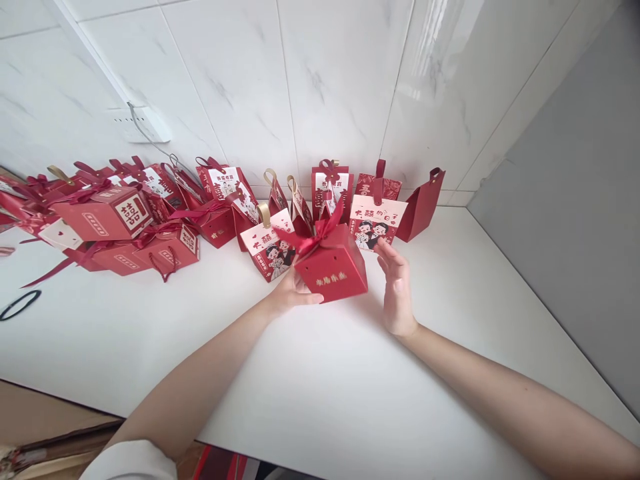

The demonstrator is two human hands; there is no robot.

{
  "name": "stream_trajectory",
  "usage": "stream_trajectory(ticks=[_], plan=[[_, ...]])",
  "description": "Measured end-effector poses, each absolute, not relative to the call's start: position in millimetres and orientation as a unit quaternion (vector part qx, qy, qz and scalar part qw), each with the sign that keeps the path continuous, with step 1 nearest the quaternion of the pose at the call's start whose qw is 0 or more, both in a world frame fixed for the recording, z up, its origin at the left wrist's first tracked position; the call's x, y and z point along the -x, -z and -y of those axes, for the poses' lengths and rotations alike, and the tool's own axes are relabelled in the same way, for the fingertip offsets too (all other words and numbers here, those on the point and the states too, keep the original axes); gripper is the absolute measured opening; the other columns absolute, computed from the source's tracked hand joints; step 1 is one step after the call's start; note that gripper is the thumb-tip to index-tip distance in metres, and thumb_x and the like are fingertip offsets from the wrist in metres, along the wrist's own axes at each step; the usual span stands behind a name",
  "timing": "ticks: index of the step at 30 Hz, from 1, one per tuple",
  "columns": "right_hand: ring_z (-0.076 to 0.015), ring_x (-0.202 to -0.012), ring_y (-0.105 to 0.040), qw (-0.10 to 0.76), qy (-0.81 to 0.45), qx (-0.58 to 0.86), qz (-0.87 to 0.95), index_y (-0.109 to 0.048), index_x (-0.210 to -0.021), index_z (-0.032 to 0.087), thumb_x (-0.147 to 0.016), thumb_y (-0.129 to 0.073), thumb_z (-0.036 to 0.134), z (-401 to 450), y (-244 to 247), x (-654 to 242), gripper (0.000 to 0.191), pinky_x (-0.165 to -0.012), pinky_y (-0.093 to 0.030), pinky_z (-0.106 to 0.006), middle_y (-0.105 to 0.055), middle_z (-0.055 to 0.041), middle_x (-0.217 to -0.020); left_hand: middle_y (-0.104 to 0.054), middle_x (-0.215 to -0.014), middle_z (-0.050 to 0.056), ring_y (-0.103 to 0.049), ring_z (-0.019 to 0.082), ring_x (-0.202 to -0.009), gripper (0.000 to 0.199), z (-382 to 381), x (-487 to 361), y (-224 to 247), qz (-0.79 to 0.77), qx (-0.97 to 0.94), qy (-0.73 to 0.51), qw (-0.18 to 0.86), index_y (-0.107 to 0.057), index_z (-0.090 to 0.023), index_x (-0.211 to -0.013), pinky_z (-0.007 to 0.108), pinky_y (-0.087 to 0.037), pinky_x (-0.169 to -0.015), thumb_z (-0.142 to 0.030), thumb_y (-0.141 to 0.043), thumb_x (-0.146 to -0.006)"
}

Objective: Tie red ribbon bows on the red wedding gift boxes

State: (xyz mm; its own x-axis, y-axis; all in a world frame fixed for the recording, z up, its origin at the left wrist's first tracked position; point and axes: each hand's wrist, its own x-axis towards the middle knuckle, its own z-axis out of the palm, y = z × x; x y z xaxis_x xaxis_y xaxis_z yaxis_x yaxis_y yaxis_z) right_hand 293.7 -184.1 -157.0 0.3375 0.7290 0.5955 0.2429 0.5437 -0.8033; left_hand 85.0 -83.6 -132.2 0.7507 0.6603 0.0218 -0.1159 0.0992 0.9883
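A red gift box [333, 270] with gold characters and a red ribbon bow [320, 235] on top is tilted a little above the white table. My left hand [295, 290] grips it from its left side, thumb along the lower front edge, the other fingers mostly hidden behind it. To the right of the box, my right hand [397, 287] is apart from it, fingers stretched out and nothing in the palm. Its fingertips are close to a pink-and-red gift box [375, 223] with a cartoon couple. A similar couple box [270, 250] stands behind my left hand.
Several red gift boxes [107, 213] are piled at the left on the white table [320, 373]. More stand along the tiled wall [340, 80], including a plain red one [423, 207]. A black ring [20, 305] lies at far left, and a socket [145, 125] is on the wall.
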Motion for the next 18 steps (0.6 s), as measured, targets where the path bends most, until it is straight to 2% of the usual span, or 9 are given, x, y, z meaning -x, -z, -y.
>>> stream_trajectory(ticks=[3,5,6,8,12,15,18], plan=[[-0.0255,-0.138,-0.036,0.705,-0.214,0.479,0.478,-0.038,-0.139,0.029,-0.099,-0.025,0.06,176.7,163.4,-297.9,0.053,-0.114,-0.029,-0.054,-0.036,-0.0064,-0.15,-0.043,-0.148,0.012,-0.043,0.032,-0.137,0.124,78.8,-74.6,119.1,-0.198,-0.666,-0.243,0.676,-0.018,-0.034,-0.153,0.046,-0.035,-0.112,-0.02,-0.089,-0.053],[-0.0243,-0.137,-0.037,0.711,-0.24,0.494,0.439,-0.041,-0.137,0.029,-0.099,-0.025,0.059,171.3,167.8,-300.9,0.051,-0.112,-0.03,-0.053,-0.038,-0.0066,-0.149,-0.041,-0.149,0.013,-0.038,0.032,-0.14,0.127,71.5,-65.4,113.2,-0.19,-0.696,-0.185,0.668,-0.016,-0.034,-0.154,0.045,-0.034,-0.113,-0.019,-0.089,-0.051],[-0.024,-0.137,-0.038,0.714,-0.254,0.496,0.424,-0.042,-0.136,0.029,-0.099,-0.026,0.06,169.0,169.9,-302.3,0.051,-0.112,-0.03,-0.053,-0.039,-0.0067,-0.148,-0.042,-0.149,0.013,-0.039,0.031,-0.14,0.123,67.2,-61.2,112.1,-0.196,-0.704,-0.155,0.665,-0.018,-0.033,-0.154,0.044,-0.034,-0.113,-0.019,-0.088,-0.053],[-0.0241,-0.135,-0.039,0.72,-0.286,0.493,0.396,-0.043,-0.134,0.029,-0.098,-0.028,0.063,165.4,173.7,-304.6,0.052,-0.11,-0.031,-0.054,-0.041,-0.0069,-0.147,-0.045,-0.147,0.014,-0.042,0.03,-0.138,0.101,58.9,-54.9,113.3,-0.229,-0.709,-0.13,0.654,-0.028,-0.029,-0.151,0.043,-0.037,-0.111,-0.023,-0.081,-0.065],[-0.0249,-0.129,-0.045,0.736,-0.337,0.481,0.337,-0.047,-0.129,0.027,-0.096,-0.031,0.066,162.3,179.9,-307.1,0.054,-0.106,-0.035,-0.053,-0.046,-0.0085,-0.142,-0.06,-0.131,0.014,-0.054,0.029,-0.125,0.059,52.5,-51.9,109.5,-0.308,-0.699,-0.211,0.609,-0.053,-0.019,-0.136,0.043,-0.039,-0.107,-0.03,-0.066,-0.079],[-0.0248,-0.125,-0.048,0.738,-0.352,0.485,0.31,-0.048,-0.127,0.025,-0.094,-0.035,0.067,161.8,182.6,-308.0,0.055,-0.101,-0.039,-0.05,-0.048,-0.009,-0.139,-0.065,-0.12,0.013,-0.06,0.028,-0.115,0.046,64.9,-57.1,83.8,-0.362,-0.704,-0.284,0.541,-0.058,-0.018,-0.128,0.044,-0.042,-0.103,-0.041,-0.053,-0.089],[-0.0245,-0.122,-0.05,0.738,-0.365,0.486,0.293,-0.05,-0.125,0.024,-0.092,-0.039,0.067,162.1,183.4,-308.5,0.055,-0.098,-0.041,-0.046,-0.051,-0.009,-0.134,-0.063,-0.123,0.012,-0.057,0.027,-0.118,0.047,88.0,-69.3,47.2,-0.365,-0.76,-0.32,0.432,-0.059,-0.02,-0.126,0.041,-0.04,-0.104,-0.05,-0.047,-0.092]])
